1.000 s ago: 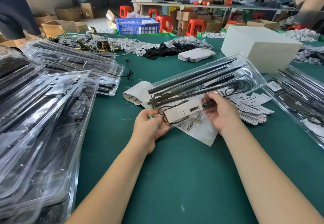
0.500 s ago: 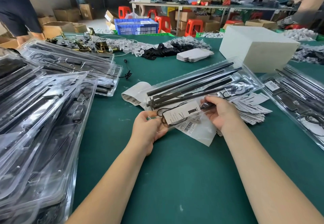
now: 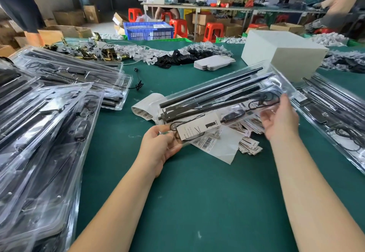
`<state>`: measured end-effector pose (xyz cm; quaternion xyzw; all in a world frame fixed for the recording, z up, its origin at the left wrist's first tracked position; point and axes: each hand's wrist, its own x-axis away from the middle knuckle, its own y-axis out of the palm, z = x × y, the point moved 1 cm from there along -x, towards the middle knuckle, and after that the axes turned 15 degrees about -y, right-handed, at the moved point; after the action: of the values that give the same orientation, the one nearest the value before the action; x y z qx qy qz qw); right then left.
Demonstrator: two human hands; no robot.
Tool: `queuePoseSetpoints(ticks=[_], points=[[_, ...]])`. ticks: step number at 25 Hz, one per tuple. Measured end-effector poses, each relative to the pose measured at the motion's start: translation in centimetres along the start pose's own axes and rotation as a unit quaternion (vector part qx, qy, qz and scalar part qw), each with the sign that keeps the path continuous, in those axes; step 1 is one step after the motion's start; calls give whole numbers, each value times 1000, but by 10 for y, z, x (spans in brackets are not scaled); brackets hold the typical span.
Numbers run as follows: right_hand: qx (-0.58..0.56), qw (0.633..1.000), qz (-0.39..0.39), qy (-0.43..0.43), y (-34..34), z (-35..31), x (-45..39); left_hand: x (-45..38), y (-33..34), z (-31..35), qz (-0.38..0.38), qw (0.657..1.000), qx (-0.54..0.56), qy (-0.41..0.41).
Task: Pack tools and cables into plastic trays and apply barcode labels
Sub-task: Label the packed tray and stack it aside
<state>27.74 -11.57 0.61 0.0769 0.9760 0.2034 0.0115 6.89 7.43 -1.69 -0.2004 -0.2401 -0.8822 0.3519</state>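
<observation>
A long clear plastic tray holding black rods, a coiled black cable and a white card lies slanted across the green table, raised at its near end. My left hand grips the tray's near left corner between thumb and fingers. My right hand holds the tray's right long edge, fingers under it and thumb on top near the cable coil. A sheet of barcode labels lies beneath the tray, with a curled label strip to its left.
Filled clear trays are piled at the left and lie along the right edge. Loose cards sit under my right hand. A white box, parts heaps and people at far tables are behind.
My right hand slid from the tray's middle, near the card, out along its right edge. The tray has lifted and swung a little. My left hand kept its grip.
</observation>
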Motion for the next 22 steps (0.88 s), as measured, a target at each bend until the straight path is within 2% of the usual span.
queuePoseSetpoints(ticks=[4, 10, 14, 18, 22], points=[[-83, 996, 37, -19, -22, -15, -17, -2, -1, -1, 2, 1000, -24, 4], [-45, 998, 39, -2, -30, -11, -21, -5, -2, -3, 18, 999, -35, 22], [-112, 992, 63, -3, -28, -10, -24, -4, -2, -3, -13, 999, -18, 28], [-170, 985, 16, 11, -11, -13, -16, -6, -6, 0, 26, 999, 1, 32], [-155, 987, 30, -44, -2, -22, -9, -6, -8, 2, 48, 998, 12, 27]])
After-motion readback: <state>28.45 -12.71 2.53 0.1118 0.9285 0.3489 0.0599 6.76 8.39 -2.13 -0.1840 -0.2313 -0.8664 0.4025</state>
